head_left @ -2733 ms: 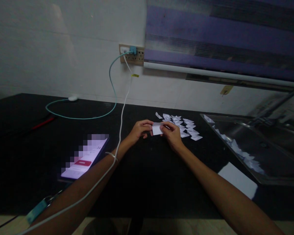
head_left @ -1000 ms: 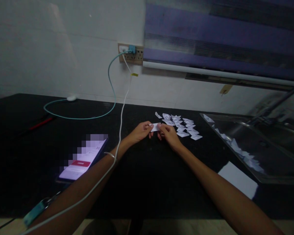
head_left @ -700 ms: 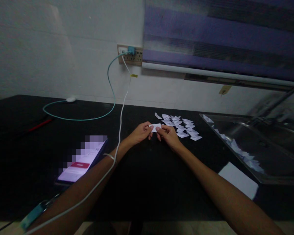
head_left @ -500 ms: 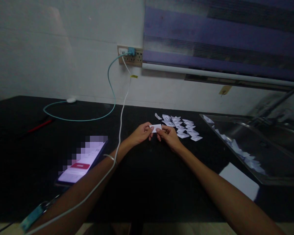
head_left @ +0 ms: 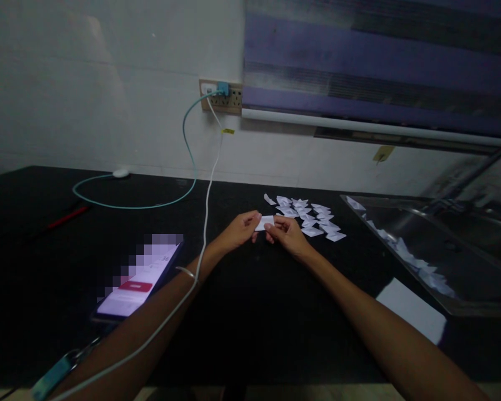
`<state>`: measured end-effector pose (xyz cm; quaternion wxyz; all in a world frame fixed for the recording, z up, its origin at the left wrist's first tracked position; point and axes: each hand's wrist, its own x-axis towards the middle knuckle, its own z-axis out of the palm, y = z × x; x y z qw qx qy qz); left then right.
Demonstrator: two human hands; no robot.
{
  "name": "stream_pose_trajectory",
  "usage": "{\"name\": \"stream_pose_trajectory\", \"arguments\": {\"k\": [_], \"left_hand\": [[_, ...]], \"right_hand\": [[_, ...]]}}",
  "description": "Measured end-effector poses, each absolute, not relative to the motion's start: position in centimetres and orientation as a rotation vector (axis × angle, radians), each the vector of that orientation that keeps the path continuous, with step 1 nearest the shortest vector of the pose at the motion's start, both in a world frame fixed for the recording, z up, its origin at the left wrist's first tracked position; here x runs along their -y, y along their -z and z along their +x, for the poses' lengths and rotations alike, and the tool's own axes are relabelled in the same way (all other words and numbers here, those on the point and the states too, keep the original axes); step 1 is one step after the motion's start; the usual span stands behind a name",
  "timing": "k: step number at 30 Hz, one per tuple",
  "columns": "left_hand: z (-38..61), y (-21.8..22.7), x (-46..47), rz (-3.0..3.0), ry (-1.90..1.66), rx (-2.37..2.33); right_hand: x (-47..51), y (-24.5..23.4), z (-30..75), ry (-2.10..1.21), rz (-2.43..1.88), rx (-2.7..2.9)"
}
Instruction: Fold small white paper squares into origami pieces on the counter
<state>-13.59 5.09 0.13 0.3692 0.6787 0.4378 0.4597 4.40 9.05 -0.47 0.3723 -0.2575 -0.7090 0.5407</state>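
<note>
A small white piece of paper [head_left: 264, 224], apparently folded into a rectangle, is held above the dark counter [head_left: 250, 312]. My left hand [head_left: 242, 229] pinches its left end between thumb and fingers. On the right end, my right hand [head_left: 289, 234] grips it with the thumb pressed over the front face. Just behind and to the right of my hands lie several folded paper boats [head_left: 307, 217] in loose rows. One smaller curled scrap of paper [head_left: 269, 199] lies at their left.
A stack of white paper [head_left: 412, 311] lies beside my right forearm. More folded paper pieces [head_left: 417, 264] line the rim of the metal sink [head_left: 459, 245]. A lit phone [head_left: 140, 284] rests at left. The white cable [head_left: 206, 223] runs from the socket [head_left: 229, 99] across my left forearm.
My left thumb has shifted up to the paper's top left corner, and the paper sits slightly lower. Both hands still hold it. The view has tilted a little.
</note>
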Motion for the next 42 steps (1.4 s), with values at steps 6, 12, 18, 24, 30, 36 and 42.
{"name": "stream_pose_trajectory", "arguments": {"k": [6,12,18,24,30,36,42], "left_hand": [[-13.7,0.0,-4.8,1.82,-1.132,-1.208],[-13.7,0.6,-4.9,1.862,-1.104,-1.127],[-13.5,0.1,-4.5,1.832,-1.093,-1.109],[-13.5,-0.6,-4.1,1.756,-1.002,-1.034],[-13.5,-0.3,-4.4,1.858,-0.988,-1.065],[-13.5,-0.1,-4.4,1.68,-0.986,-1.036],[-13.9,0.1,-4.5,1.819,-0.949,-0.995]], "right_hand": [[-9.3,0.8,4.2,-1.409,-0.758,1.788],[-8.8,0.3,4.3,-1.313,-0.766,1.864],[-9.0,0.6,4.7,-1.348,-0.692,1.844],[-9.0,0.3,5.1,-1.293,-0.687,1.891],[-8.5,0.0,5.2,-1.269,-0.748,1.873],[-8.5,0.2,5.3,-1.25,-0.747,1.808],[-8.7,0.5,5.5,-1.228,-0.752,1.832]]}}
